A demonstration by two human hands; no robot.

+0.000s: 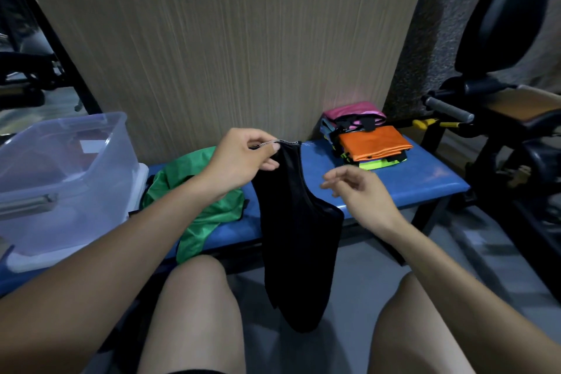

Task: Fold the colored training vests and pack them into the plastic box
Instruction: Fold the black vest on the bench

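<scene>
My left hand (243, 155) has its grip pinched on the black vest (299, 231) at the top hem, its length hanging straight down over the blue table (425, 179) edge (right hand (358, 191), fingers apart and holding nothing, is just beside it).

We see a matt black cloth vest (299, 222), shiny green cloth (194, 212), a translucent plastic box (60, 167) and a smooth blue padded bench (394, 185).

plastic box (91, 143) cut off left, contents unclear
</scene>
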